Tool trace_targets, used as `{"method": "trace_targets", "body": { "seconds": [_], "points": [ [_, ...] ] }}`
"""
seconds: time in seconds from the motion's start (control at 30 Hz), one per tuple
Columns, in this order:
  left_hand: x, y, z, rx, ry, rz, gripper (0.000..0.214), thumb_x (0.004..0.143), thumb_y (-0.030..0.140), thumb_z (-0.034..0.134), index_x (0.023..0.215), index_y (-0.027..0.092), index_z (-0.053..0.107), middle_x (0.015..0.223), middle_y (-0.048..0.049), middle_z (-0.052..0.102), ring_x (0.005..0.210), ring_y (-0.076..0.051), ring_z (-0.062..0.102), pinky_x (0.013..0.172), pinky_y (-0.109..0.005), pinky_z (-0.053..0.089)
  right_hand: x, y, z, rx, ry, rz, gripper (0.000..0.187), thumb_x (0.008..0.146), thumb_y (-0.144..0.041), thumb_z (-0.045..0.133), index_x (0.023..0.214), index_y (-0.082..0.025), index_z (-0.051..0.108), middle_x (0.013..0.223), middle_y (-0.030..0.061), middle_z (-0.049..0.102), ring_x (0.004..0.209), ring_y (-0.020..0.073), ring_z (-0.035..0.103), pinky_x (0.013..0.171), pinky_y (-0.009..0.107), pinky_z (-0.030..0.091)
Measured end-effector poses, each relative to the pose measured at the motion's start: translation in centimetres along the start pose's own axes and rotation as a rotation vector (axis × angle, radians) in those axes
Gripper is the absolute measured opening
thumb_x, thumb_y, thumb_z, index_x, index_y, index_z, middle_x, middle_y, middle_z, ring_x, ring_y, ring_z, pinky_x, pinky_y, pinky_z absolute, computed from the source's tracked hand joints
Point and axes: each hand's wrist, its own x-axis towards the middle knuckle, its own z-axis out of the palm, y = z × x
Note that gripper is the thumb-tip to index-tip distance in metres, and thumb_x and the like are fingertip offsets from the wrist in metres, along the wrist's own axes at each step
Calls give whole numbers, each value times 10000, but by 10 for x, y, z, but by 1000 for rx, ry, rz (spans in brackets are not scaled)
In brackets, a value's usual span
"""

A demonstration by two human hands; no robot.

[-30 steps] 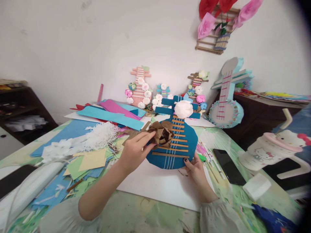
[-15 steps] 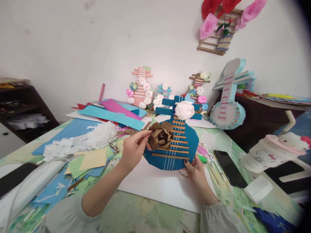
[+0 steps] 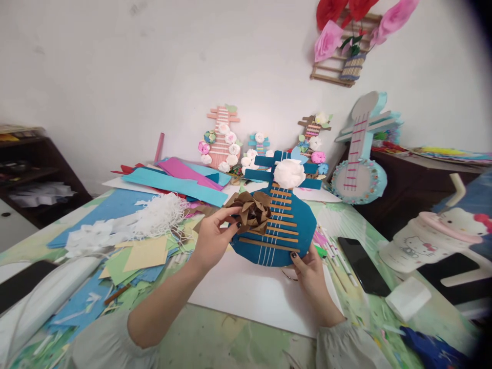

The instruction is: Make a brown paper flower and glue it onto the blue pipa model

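Note:
My right hand (image 3: 310, 271) grips the lower right edge of a blue paper lute (image 3: 302, 220), thumb on its front. The lute has white strings, brown strips across them and blue pegs at the top. A white paper flower (image 3: 289, 173) sits at its neck, with a light blue leaf shape behind. Between the thumb and fingers of my left hand (image 3: 217, 233) is a brown paper flower (image 3: 253, 211), held in front of the lute's left side. Whether that flower touches the lute I cannot tell. A white sheet (image 3: 246, 292) lies on the table below.
Paper scraps (image 3: 146, 253) and a tangle of white string (image 3: 165, 215) lie left. Markers (image 3: 340, 256), a phone (image 3: 363, 264) and a white cup (image 3: 417, 243) are at right. Several decorated paper lutes (image 3: 223, 138) lean at the wall; a larger lute (image 3: 357, 179) stands right.
The brown flower has shifted slightly left and up and is turned a little in my left hand. The lute is tilted slightly differently; my right hand keeps its hold.

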Motion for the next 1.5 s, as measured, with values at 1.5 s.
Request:
{"method": "trace_targets", "body": {
  "seconds": [1.5],
  "points": [
    [-7,-14,8,380,-82,234,496,729,174,608,1222,195,557,1333,-128,527,1234,-280,486,862,-401,515,-1,6,1,-85,37,-49,548,752,-297,725,1259,-324,519,1208,35,648,1058,230,619,905,416,524]
  ]
}}
